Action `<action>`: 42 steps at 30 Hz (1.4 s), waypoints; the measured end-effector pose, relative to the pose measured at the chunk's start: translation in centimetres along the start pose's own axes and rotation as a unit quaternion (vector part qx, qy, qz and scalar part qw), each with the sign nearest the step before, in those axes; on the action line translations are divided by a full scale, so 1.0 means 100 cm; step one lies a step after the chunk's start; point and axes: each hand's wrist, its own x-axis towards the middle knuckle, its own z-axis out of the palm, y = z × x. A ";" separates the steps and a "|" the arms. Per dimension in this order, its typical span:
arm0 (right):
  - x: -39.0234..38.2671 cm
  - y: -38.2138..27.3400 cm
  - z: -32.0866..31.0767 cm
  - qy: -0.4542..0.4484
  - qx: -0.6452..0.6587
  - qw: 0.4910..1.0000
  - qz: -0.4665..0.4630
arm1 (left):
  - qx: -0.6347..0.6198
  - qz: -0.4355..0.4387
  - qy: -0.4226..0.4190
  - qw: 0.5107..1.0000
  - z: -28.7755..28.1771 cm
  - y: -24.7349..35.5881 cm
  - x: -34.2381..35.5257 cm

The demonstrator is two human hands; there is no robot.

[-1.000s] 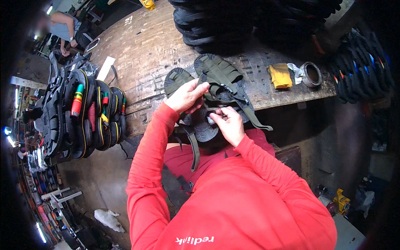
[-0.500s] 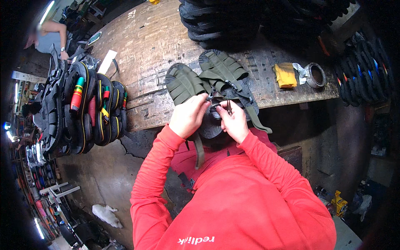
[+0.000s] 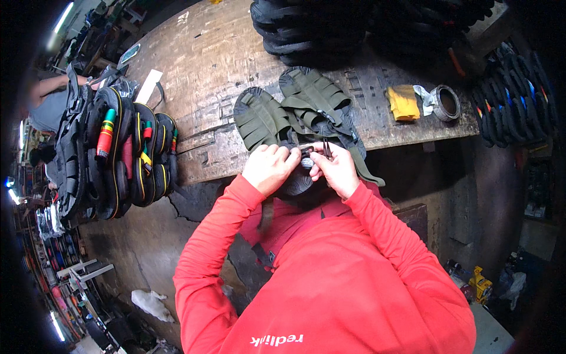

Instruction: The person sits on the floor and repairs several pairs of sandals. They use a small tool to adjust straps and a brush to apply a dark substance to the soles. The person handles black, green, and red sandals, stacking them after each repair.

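A pair of olive-green strappy sandals lies at the bench's front edge: the left sandal (image 3: 259, 116) has its heel end over the edge, beside the right sandal (image 3: 317, 94). My left hand (image 3: 271, 169) is closed in a pinch at the left sandal's heel straps, its fingertips hiding what they grip. Opposite it, my right hand (image 3: 339, 170) is closed, with a thin dark two-pronged tool (image 3: 326, 147) sticking up from its fingers. Between both hands is a small dark strap piece with a pale patch (image 3: 306, 160). One green strap (image 3: 367, 170) hangs off the edge at right.
Stacked black sandals (image 3: 121, 156) with colourful straps stand at the bench's left end. Dark soles (image 3: 306, 32) are piled at the back. A yellow cloth (image 3: 403, 103) and a tape roll (image 3: 446, 102) lie at right. Another person's arm (image 3: 53, 85) shows at far left.
My left hand has turned and lowered slightly, its fingers now folded closer to my right hand. The loose strap below it has shifted left. The other person has moved lower at far left.
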 end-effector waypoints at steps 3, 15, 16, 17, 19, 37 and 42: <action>-0.006 0.004 0.008 0.044 -0.085 0.993 -0.075 | 0.057 -0.002 -0.016 0.998 0.000 0.006 0.002; -0.008 -0.005 0.015 -0.025 0.195 0.953 0.232 | -0.030 -0.072 0.160 0.984 0.023 0.011 -0.020; -0.002 -0.005 0.015 -0.035 0.191 0.946 0.258 | -0.028 -0.057 0.173 0.983 0.017 0.009 -0.022; 0.003 -0.005 0.017 -0.076 0.202 0.939 0.269 | -0.026 -0.042 0.186 0.981 0.009 0.009 -0.024; 0.007 0.001 0.025 -0.118 0.237 0.925 0.273 | 0.029 -0.105 0.192 0.975 -0.009 0.020 -0.030; 0.003 0.025 0.043 -0.059 0.289 0.922 0.252 | -0.200 -0.354 0.315 0.857 0.059 0.067 -0.027; 0.008 0.015 0.039 -0.046 0.263 0.910 0.318 | -0.151 -0.329 0.297 0.884 0.060 0.058 -0.026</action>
